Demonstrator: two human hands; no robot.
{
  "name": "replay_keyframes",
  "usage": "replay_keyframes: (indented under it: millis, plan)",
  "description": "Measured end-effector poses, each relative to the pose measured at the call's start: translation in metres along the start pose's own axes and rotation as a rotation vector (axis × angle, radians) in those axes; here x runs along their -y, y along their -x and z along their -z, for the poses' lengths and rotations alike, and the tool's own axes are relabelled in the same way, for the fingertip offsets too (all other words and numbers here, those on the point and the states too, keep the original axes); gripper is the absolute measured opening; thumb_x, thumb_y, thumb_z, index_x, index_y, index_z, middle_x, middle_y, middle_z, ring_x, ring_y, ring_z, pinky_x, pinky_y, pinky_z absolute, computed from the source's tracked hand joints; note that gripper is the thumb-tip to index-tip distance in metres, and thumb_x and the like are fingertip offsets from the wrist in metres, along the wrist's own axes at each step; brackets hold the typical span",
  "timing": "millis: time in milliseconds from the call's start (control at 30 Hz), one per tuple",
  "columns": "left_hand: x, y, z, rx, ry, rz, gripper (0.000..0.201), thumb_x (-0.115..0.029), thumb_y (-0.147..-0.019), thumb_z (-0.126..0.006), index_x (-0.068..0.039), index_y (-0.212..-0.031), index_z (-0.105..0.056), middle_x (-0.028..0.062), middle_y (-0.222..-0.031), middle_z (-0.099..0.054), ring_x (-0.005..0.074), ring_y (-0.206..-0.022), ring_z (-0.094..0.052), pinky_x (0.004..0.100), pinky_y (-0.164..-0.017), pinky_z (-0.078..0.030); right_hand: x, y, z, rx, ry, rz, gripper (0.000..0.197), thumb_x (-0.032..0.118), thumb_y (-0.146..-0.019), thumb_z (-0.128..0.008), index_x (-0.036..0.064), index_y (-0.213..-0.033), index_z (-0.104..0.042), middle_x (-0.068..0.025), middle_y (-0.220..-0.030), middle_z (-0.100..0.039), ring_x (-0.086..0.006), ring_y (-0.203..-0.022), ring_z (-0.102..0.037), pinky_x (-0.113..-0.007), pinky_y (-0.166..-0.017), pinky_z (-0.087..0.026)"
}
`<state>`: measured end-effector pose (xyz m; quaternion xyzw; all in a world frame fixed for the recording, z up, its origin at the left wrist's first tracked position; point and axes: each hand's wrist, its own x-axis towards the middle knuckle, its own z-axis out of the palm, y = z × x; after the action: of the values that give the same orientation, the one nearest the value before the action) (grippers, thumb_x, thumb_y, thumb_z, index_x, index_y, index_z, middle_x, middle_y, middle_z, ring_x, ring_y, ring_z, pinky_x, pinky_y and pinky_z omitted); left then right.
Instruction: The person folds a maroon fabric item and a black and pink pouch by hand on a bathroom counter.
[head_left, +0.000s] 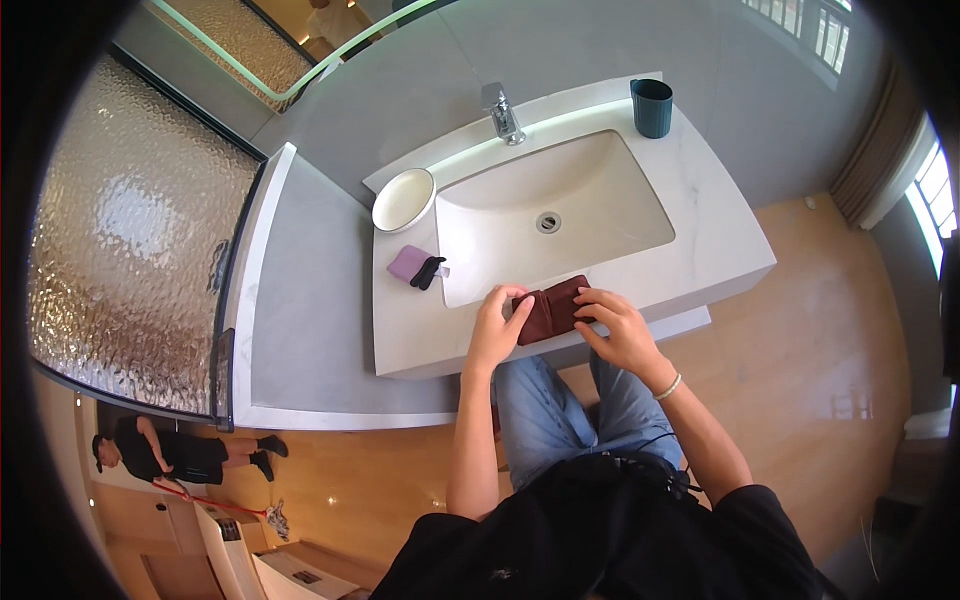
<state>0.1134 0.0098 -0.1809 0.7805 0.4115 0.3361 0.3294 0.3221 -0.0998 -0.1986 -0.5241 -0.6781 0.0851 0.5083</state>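
Note:
A dark red folding wallet point(548, 314) is held between my two hands, just over the front edge of the white washbasin counter point(690, 215). My left hand point(494, 328) grips its left end, thumb on the near face. At the opposite end, the fingers of my right hand point(622, 332) close on the wallet's edge. A crease or fold line runs across it near the left part. I cannot see whether anything is inside it. To the left on the counter lies a small purple pouch or cloth point(408, 263) with a black item point(428, 272) against it.
The white sink basin point(560, 190) has a chrome faucet point(503, 115) behind it. A dark teal cup point(652, 110) stands back right, a white oval bowl point(404, 200) back left. A textured glass door point(140, 230) is at the left. Beyond, a person point(165, 448) holds a red-handled mop point(240, 507).

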Motion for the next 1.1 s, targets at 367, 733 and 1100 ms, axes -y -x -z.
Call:
replay_keyframes:
  millis: [367, 733, 1100]
  plan:
    - [0.005, 0.007, -0.027, -0.222, -0.090, -0.183, 0.018, -0.016, -0.092, -0.069, 0.000, -0.100, -0.065, 0.0175, -0.095, -0.070, 0.0364, -0.090, -0.066, 0.0418, -0.082, -0.051, -0.005, -0.039, 0.005, -0.003, -0.009, -0.115, 0.026, 0.015, -0.084, -0.072, 0.0048, -0.108, -0.068, -0.0107, -0.116, -0.064, -0.0320, -0.112, -0.058, -0.041, -0.095, -0.046]
    - [0.003, 0.007, -0.022, -0.188, -0.099, -0.219, 0.017, -0.017, -0.094, -0.065, -0.001, -0.099, -0.066, 0.0155, -0.094, -0.070, 0.0365, -0.090, -0.064, 0.0440, -0.080, -0.049, -0.046, -0.077, 0.005, 0.513, -0.387, -0.211, 0.027, 0.004, -0.090, -0.064, 0.0034, -0.117, -0.066, -0.0072, -0.108, -0.065, -0.0191, -0.096, -0.062, -0.033, -0.091, -0.049]
    - [0.016, 0.008, -0.018, -0.109, -0.035, -0.162, 0.021, -0.026, -0.098, -0.060, -0.005, -0.102, -0.062, 0.0116, -0.096, -0.070, 0.0334, -0.091, -0.064, 0.0439, -0.082, -0.047, -0.048, -0.097, 0.024, 0.745, -0.781, -0.458, 0.027, 0.002, -0.096, -0.056, 0.0032, -0.122, -0.063, -0.0024, -0.109, -0.063, -0.0134, -0.102, -0.058, -0.030, -0.095, -0.046]
